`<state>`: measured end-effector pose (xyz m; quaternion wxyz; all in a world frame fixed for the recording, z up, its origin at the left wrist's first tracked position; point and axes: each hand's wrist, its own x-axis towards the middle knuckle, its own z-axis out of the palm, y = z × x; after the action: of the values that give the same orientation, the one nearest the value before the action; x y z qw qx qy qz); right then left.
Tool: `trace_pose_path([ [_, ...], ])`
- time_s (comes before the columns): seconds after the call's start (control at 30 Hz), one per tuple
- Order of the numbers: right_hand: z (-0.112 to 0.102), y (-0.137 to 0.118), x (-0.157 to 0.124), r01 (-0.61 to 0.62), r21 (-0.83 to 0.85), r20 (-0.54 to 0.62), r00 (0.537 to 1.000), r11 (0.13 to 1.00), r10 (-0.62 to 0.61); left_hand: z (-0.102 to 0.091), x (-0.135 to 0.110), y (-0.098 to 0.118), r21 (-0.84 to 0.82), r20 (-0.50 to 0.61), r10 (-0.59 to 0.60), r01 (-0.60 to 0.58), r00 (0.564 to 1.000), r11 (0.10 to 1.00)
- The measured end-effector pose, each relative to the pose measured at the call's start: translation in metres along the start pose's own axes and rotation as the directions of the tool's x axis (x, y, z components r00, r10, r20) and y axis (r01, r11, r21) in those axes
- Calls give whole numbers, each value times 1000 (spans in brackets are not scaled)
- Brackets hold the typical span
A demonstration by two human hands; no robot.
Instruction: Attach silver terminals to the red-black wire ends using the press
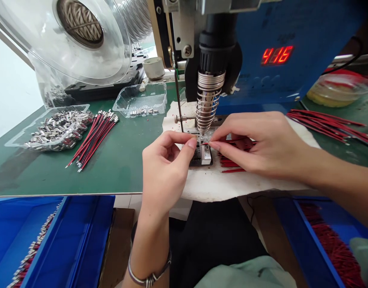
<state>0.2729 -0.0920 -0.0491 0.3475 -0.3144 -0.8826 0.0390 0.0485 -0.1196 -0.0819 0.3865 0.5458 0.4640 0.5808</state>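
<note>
At the small metal fixture (205, 156) my hands meet from both sides, under the soldering iron (207, 102) with its coiled spring. My left hand (167, 168) is closed in a pinch at the fixture's left side; what sits between thumb and forefinger is too small and hidden to name. From the right, my right hand (262, 146) pinches a thin red wire (205, 143) whose end lies over the fixture. More red wires (232, 164) lie on the white cloth (226, 188), partly under my right hand.
A clear tray of metal connectors (59, 128) stands left, beside finished-looking red and black wires (95, 140). Behind are another clear tray (142, 100) and a large clear funnel (112, 44). A blue machine (280, 80) reads 416. Blue bins (79, 236) sit below the table edge.
</note>
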Motion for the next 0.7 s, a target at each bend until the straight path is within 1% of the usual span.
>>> trace_pose_path([
  [0.23,1,0,1,3,3,-2,1000,1000,-3,-2,-1,0,4,29,-7,7,1000,1000],
  [0.47,0,-1,0,-30,-5,8,1000,1000,30,-1,0,0,51,8,2,-2,1000,999],
  [0.7,0,-1,1,-8,14,10,1000,1000,8,0,1,-1,54,5,15,-15,1000,998],
])
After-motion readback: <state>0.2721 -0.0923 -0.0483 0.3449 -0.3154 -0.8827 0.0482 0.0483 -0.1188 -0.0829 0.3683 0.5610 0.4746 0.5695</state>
